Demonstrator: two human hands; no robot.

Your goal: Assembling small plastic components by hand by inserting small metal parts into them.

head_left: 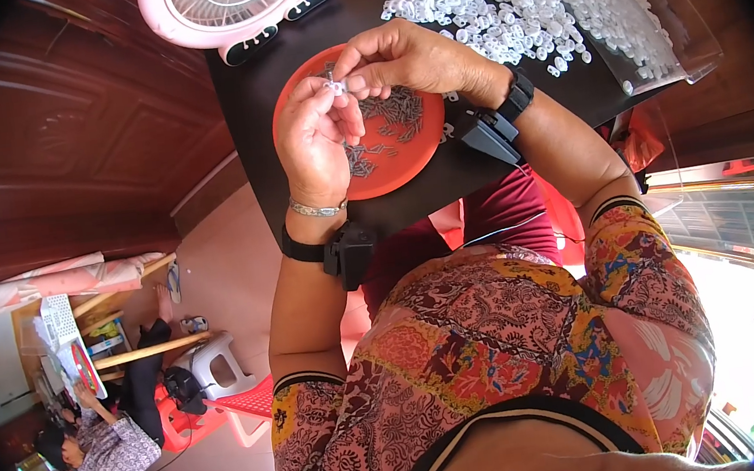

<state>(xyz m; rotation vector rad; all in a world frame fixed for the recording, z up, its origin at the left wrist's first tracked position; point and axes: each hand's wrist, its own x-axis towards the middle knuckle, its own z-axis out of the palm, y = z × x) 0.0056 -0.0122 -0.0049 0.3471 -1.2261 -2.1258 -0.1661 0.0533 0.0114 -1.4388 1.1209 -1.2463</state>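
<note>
Above an orange-red round tray point(423, 151), my two hands meet fingertip to fingertip. My left hand point(314, 131) pinches a small white plastic piece point(337, 87) between thumb and forefinger. Close against that piece, the thumb and forefinger of my right hand point(417, 59) are pressed together. Something thin and grey, perhaps a screw or nail, shows at the fingertips, but whether the right fingers grip it or the white piece is too small to make out. Loose grey screws or nails point(401, 116) lie scattered in the tray beneath both hands.
A heap of white plastic pieces point(500, 7) covers the dark table's point(247, 111) far right, beside a clear bin point(687, 60) of more pieces. A pink fan point(235, 10) stands far left. Another person point(118, 451) sits at the lower left, near a red stool point(243, 404).
</note>
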